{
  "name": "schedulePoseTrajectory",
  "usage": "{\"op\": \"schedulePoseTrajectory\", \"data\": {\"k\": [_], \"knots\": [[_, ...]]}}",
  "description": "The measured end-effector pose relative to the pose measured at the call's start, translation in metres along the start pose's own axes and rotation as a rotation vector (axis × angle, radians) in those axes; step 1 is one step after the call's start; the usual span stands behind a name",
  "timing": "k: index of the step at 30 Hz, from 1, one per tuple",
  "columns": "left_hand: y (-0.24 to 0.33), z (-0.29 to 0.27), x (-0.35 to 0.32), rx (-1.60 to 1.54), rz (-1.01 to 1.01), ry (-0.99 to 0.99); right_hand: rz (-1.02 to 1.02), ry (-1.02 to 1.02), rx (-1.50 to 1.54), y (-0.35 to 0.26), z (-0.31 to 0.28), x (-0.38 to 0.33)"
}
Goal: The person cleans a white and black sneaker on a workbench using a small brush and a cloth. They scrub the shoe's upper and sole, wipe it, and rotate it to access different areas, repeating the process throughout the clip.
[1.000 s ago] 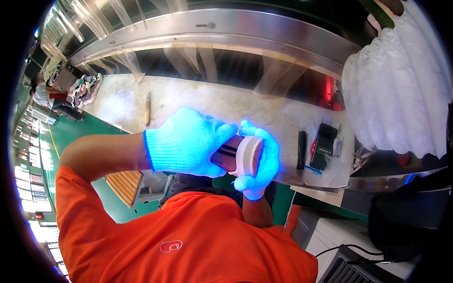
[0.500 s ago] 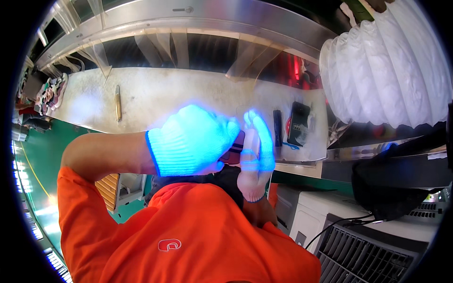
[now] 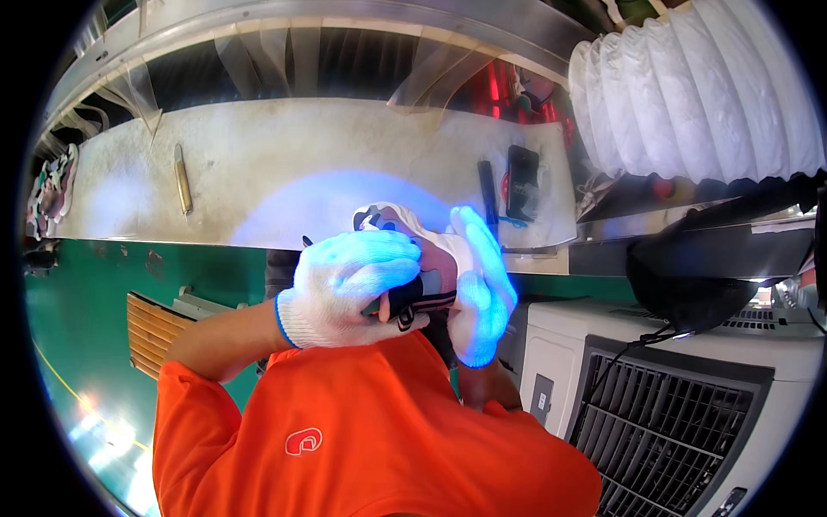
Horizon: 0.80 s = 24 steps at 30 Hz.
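Both my hands wear white knitted gloves with blue cuffs, tinted by blue light. Between them, at the bench's near edge, is a shoe with a pink and dark upper, black laces and a white sole. My left hand is closed over its upper near the laces and opening, covering part of it. Along the white sole lies my right hand, long fingers straight and pointing away, thumb side against the shoe. The sole is partly hidden behind this hand.
On the pale bench lie a brass-coloured cutter knife, a black bar and a black phone-like device. More shoes stand far left. A white corrugated duct, black bag and air cooler fill the right.
My view has shifted. The shoe, mostly hidden before, has turned so its upper and sole show. My left hand has shifted from covering it to gripping its side near the laces.
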<state>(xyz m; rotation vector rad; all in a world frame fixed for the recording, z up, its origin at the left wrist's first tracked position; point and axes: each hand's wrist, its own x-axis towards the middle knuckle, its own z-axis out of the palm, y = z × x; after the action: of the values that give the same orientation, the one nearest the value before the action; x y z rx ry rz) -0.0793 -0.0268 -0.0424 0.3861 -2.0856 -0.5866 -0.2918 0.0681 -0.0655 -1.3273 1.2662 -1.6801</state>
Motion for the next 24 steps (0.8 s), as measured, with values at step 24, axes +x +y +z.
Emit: {"op": "schedulePoseTrajectory", "data": {"k": [24], "knots": [[0.011, -0.099, -0.056, 0.058, -0.614, -0.095, -0.132, 0.123, -1.227, 0.152, -0.031, 0.075]]}}
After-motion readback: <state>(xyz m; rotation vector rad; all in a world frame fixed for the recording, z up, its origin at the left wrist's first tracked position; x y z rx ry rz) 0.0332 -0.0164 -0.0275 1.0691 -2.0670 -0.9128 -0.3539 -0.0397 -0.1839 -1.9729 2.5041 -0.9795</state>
